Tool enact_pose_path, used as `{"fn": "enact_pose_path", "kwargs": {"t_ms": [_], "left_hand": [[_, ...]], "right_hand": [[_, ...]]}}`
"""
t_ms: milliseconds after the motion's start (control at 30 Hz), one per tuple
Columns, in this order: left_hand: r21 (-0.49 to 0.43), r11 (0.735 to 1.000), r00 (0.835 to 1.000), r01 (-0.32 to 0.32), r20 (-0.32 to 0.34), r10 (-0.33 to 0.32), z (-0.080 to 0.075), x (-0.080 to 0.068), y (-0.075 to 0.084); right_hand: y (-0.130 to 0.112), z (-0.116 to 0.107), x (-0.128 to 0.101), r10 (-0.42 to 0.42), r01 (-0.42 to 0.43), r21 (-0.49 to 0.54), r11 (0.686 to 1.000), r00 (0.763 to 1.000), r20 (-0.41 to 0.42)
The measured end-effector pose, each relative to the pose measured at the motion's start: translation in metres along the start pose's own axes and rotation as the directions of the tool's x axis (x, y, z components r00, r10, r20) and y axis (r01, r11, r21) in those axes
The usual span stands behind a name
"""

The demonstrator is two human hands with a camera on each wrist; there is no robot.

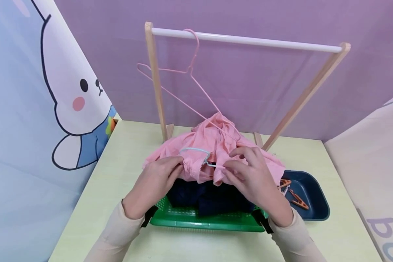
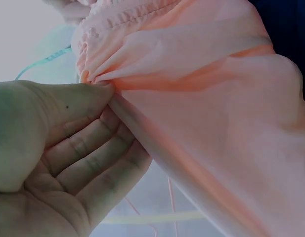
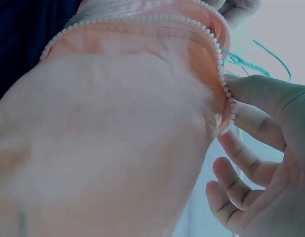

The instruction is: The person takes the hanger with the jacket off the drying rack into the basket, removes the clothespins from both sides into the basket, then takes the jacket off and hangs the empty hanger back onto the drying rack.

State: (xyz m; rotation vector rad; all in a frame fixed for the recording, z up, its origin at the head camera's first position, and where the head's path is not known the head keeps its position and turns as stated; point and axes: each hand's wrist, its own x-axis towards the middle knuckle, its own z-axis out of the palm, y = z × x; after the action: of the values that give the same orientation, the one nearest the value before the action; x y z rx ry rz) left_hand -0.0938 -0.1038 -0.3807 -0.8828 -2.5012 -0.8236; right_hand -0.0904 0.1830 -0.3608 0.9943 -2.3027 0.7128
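The pink zip-up garment (image 1: 213, 153), bunched over the green basket (image 1: 206, 220), is pinched by left hand (image 1: 155, 182) and right hand (image 1: 253, 174); the light-blue hanger (image 1: 196, 152) could snag its zipper.

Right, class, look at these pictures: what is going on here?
A person is handling a pink garment bunched over a green basket of dark clothes. The left hand pinches the gathered fabric; the right hand pinches its zipper edge. A light blue hanger lies on the garment between the hands. A pink hanger hangs on the wooden rack behind. A dark tray of orange clips sits to the right.
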Motion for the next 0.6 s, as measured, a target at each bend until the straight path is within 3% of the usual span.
{"fn": "enact_pose_path", "kwargs": {"t_ms": [367, 600], "left_hand": [[0.042, 0.997, 0.996, 0.061, -0.073, -0.057, -0.013, -0.013, -0.016], [0.062, 0.991, 0.989, 0.119, -0.100, -0.112, -0.021, -0.020, -0.026]], "right_hand": [[0.010, -0.022, -0.025, 0.009, -0.006, 0.034, 0.999, 0.997, -0.074], [0.020, -0.035, -0.051, 0.096, -0.093, 0.029, 0.995, 0.985, -0.142]]}}
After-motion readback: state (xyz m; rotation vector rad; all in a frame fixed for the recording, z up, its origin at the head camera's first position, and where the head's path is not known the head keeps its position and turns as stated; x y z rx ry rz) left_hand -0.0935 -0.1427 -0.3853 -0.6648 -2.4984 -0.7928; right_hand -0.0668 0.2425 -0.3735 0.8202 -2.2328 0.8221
